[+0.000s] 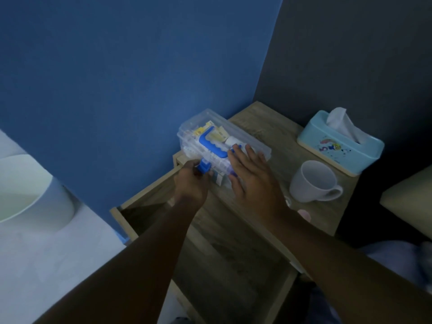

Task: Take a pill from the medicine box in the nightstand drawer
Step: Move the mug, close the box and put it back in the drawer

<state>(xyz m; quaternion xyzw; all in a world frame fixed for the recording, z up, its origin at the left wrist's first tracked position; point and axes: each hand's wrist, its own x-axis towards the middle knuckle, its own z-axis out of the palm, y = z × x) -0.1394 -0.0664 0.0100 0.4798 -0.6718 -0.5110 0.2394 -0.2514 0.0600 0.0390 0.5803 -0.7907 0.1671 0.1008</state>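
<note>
— Head view first: how far is the task, in your opinion?

— I think the early part is done. The nightstand drawer (149, 206) stands pulled out below, and the medicine box (222, 146) is already out of it, resting on the nightstand top (268, 136) near the blue wall. The lid looks closed, so opening the box and taking a pill are both left to do.

— What are the hands doing?

— The left hand (192, 181) is closed around the blue latch (203, 168) on the near side of the box; it seems to be working it open. The right hand (251, 176) lies flat on the lid with fingers spread, gripping nothing, probably to keep the box steady.

— And how does the box look?

— It is clear plastic with a blue carry handle (214, 146) lying on the lid. Through the walls I see small packets, some yellow and white, but no single pill can be recognised. Beside it, well apart, stand a white mug (314, 181) and a light-blue tissue box (340, 143).
</note>
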